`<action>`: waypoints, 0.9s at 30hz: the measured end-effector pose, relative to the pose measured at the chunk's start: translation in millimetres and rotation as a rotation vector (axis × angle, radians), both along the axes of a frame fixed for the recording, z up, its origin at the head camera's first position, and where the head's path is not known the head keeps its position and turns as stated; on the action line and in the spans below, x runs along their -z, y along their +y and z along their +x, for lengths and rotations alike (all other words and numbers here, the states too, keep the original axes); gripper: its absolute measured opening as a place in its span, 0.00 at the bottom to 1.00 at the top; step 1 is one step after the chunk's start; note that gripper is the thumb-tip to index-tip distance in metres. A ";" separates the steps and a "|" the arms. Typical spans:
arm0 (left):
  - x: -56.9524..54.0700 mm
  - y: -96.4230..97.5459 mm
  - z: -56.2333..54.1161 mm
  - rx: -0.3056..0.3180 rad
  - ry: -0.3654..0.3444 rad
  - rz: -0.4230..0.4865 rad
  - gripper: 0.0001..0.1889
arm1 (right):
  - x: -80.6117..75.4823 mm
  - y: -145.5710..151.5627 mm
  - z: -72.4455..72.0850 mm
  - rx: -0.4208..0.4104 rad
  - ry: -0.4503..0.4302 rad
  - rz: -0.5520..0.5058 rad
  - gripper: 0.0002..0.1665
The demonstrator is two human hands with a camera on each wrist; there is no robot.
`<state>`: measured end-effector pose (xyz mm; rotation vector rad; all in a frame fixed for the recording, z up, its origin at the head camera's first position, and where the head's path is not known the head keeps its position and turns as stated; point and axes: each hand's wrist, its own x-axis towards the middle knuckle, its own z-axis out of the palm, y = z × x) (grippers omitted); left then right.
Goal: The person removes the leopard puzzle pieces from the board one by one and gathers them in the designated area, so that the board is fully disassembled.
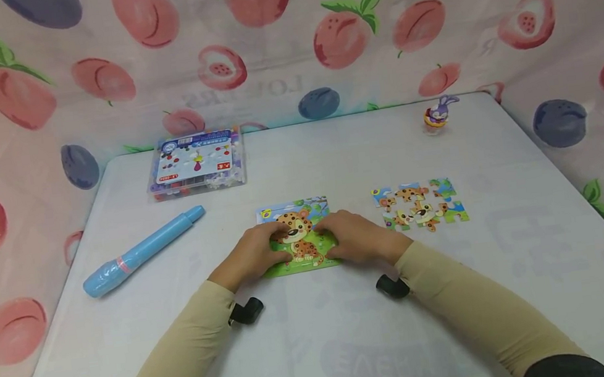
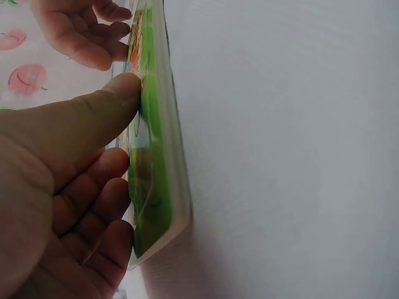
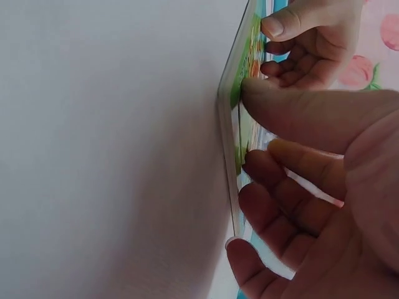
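**Leopard-cub puzzle board (image 1: 302, 247), handled from both sides**

The board lies flat on a white-covered table (image 1: 303, 350), midway between its left and right edges. The left hand (image 1: 250, 253) is on the board's left part, the right hand (image 1: 362, 239) on its right. Each hand's fingers are bent, spread part-way from the thumb, tips touching the face – I cannot tell whether they pinch anything there. In the left wrist view the thumb (image 2: 103, 112) rests near the green border on the board's near edge.

Puzzle pieces (image 1: 424, 215) sit in two rows toward the table's right edge, just beyond the right hand. A clear plastic case (image 1: 195, 160) stands by the far-left corner, a purple rabbit figure (image 1: 439, 112) by the far-right corner, and a light-blue cylinder (image 1: 149, 249) slants near the left edge.

To handle the board well, I would keep it flat and match the pressure of both hands, so neither side tips up. Light fingertips suit thin card; pushing hard on one corner could skid it across the smooth cover. The right forearm should pass clear of the pieces – a sleeve might scatter them.
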<state>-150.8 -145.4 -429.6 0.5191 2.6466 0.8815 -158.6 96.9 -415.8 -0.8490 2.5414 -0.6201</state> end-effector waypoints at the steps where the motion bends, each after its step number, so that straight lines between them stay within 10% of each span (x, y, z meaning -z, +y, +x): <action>1: -0.4 0.1 -0.1 -0.002 -0.004 -0.001 0.30 | 0.3 -0.5 0.0 0.003 -0.005 0.000 0.30; 27: -6.8 2.9 0.0 0.006 -0.030 -0.020 0.30 | 2.6 0.9 8.0 -0.048 0.012 -0.083 0.29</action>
